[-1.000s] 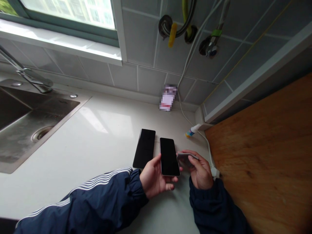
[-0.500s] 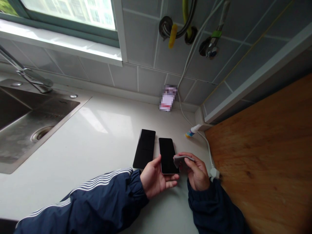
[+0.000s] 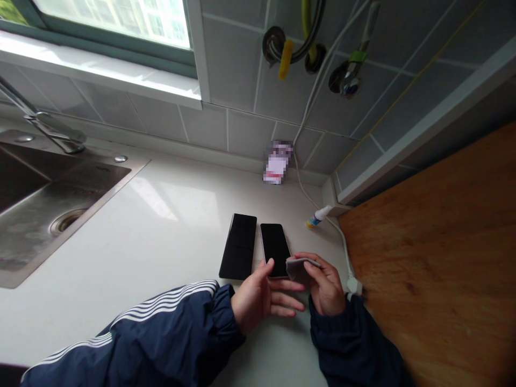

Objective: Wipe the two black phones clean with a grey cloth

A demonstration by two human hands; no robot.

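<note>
Two dark-screened phones lie side by side on the white counter [image 3: 161, 226]: a black phone [image 3: 238, 246] on the left and a light-edged phone [image 3: 274, 244] on the right. My left hand [image 3: 262, 295] hovers open just below the right phone, fingers spread, thumb near its lower edge. My right hand [image 3: 322, 285] is closed on a small folded grey cloth [image 3: 298, 267] beside that phone's lower right corner.
A steel sink [image 3: 44, 204] with a tap [image 3: 44, 121] sits at the left. A small white bottle [image 3: 318, 216] and a white cable [image 3: 342, 242] lie by the wall. A wooden surface [image 3: 435, 258] fills the right. Hoses and valves [image 3: 306, 48] hang on the tiled wall.
My left hand has let go of the light-edged phone, which now lies on the counter a little farther from me. The hand has opened. My right hand keeps the cloth.
</note>
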